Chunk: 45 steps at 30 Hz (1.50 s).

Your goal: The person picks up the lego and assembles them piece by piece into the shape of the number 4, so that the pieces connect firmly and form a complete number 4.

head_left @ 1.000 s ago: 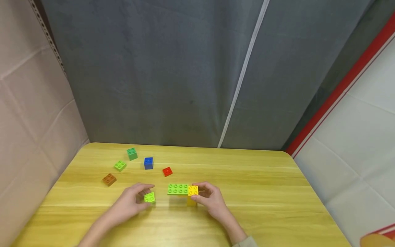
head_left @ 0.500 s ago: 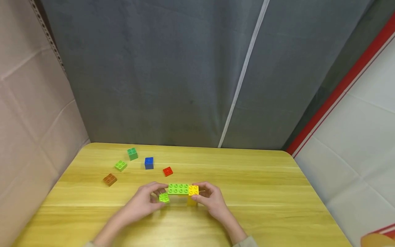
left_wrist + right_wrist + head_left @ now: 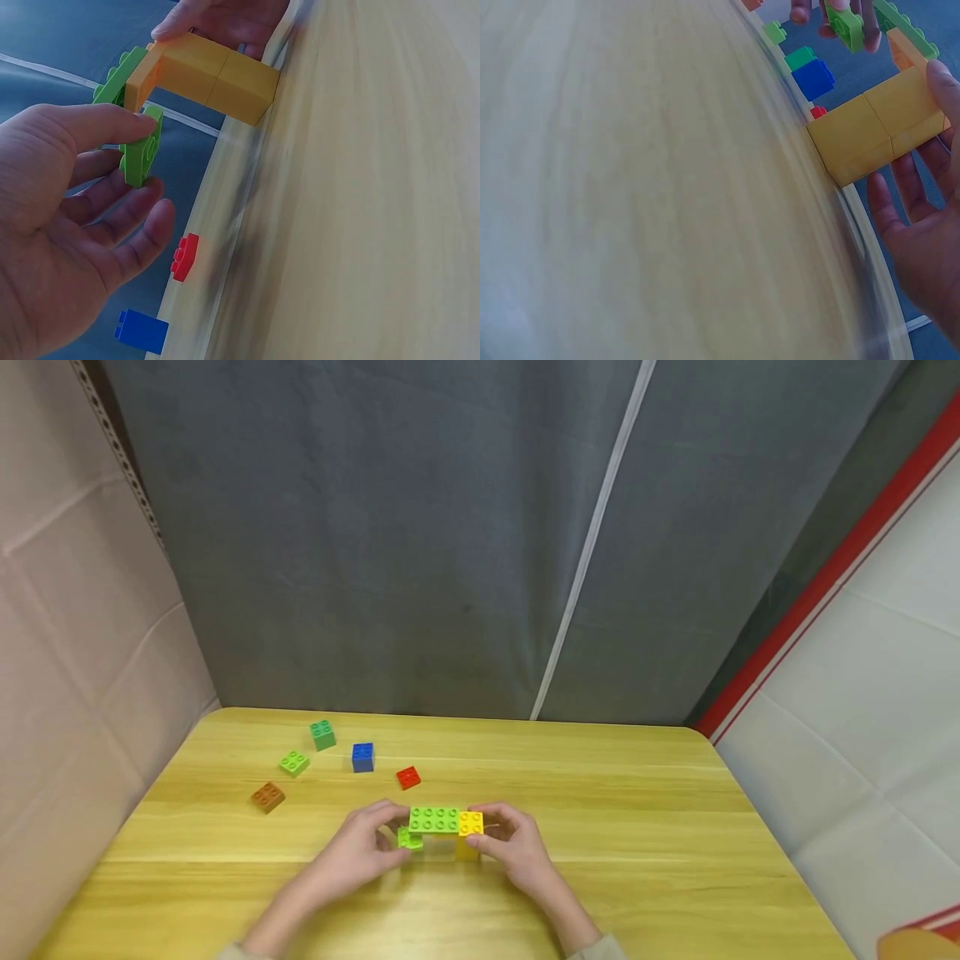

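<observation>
My left hand [image 3: 358, 853] pinches a small light green building brick [image 3: 407, 840] between thumb and fingers. That brick is just below the left end of a long green brick [image 3: 433, 821]; whether they touch I cannot tell. The long brick belongs to a built piece with a yellow brick [image 3: 471, 823] at its right end. Stacked yellow bricks [image 3: 225, 79] form a column there, and an orange-yellow brick [image 3: 142, 81] shows under the long one in the left wrist view. Around the yellow end, my right hand [image 3: 516, 846] grips the piece with thumb and fingers.
Loose bricks lie on the wooden table [image 3: 645, 827]: red [image 3: 408, 777], blue [image 3: 363, 757], dark green [image 3: 322, 735], light green [image 3: 294, 764] and brown [image 3: 267, 797]. A grey curtain [image 3: 375, 543] hangs behind the far edge. White sheets flank both sides.
My left hand has moved right with the small light green brick, from apart on the left to below the long brick's left end. My right hand and the built piece stay nearly still.
</observation>
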### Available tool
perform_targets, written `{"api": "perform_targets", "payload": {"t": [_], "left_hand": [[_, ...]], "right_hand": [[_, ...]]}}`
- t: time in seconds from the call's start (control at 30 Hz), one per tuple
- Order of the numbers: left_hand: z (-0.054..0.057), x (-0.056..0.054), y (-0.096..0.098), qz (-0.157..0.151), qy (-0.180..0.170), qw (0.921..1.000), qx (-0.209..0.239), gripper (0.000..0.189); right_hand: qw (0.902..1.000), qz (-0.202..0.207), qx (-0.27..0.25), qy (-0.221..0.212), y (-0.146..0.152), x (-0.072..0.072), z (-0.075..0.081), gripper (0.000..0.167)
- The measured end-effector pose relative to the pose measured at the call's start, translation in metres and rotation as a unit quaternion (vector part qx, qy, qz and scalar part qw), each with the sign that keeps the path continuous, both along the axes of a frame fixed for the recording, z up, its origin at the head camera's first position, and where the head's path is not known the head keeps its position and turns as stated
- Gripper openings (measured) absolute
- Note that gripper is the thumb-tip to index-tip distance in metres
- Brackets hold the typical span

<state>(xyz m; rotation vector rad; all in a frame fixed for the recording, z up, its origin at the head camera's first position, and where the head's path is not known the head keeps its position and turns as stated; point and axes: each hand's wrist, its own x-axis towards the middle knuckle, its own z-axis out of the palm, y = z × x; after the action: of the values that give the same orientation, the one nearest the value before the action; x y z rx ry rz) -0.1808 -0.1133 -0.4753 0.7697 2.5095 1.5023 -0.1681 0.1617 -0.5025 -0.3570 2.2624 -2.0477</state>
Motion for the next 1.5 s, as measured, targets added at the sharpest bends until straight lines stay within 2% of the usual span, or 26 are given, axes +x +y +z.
{"api": "perform_targets", "payload": {"t": [0.27,0.67,1.33,1.5], "left_hand": [[-0.001,-0.001,0.005,0.017,-0.01,0.9998,0.006,0.054],[0.006,-0.004,0.012,0.024,-0.039,0.9988,0.016,0.05],[0.007,-0.003,0.013,0.019,-0.056,0.9971,0.048,0.047],[0.007,-0.002,0.013,0.02,-0.059,0.9966,0.054,0.046]], "right_hand": [[1.0,0.001,0.0,0.003,0.0,0.001,0.0,0.039],[1.0,-0.001,-0.005,-0.001,-0.001,0.002,-0.001,0.039],[0.9999,0.004,-0.004,0.013,-0.001,-0.001,-0.008,0.039],[1.0,0.004,0.005,0.007,-0.001,0.0,-0.004,0.038]]}}
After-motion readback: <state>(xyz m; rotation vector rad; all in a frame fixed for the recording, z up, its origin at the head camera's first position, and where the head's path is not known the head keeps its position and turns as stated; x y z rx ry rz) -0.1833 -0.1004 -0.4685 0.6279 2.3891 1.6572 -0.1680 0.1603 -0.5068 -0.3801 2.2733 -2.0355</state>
